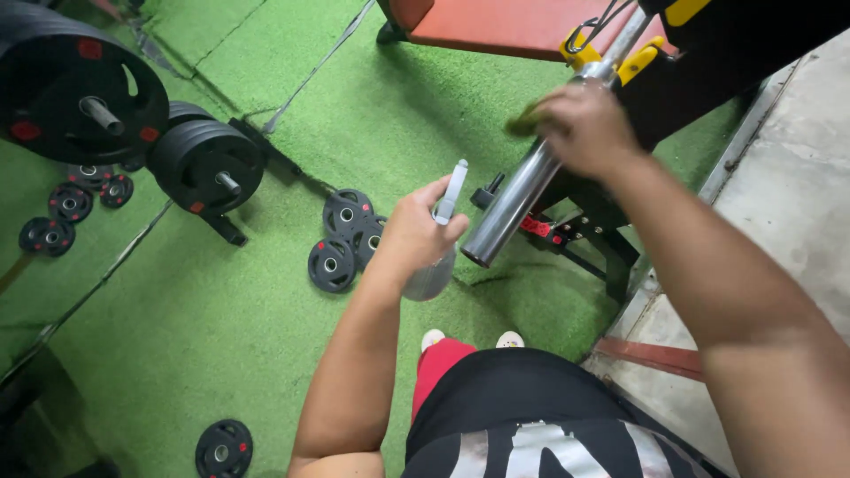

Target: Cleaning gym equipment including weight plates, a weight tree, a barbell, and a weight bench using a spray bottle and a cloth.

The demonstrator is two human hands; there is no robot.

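While the left hand (414,232) gripped a spray bottle (436,265) beside the steel bar (522,190), the right hand (584,131) pressed a green cloth (522,119) around that bar. The wiping step looked underway, calling next for firm strokes along the bar.

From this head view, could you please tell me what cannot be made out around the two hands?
- Head view: the olive-green cloth is mostly covered by the right hand.
- The clear plastic spray bottle is largely hidden by the left hand; its contents cannot be judged.
- The shiny steel bar has its far end hidden behind the black and yellow rack.
- The red padded bench is cut off by the top edge.
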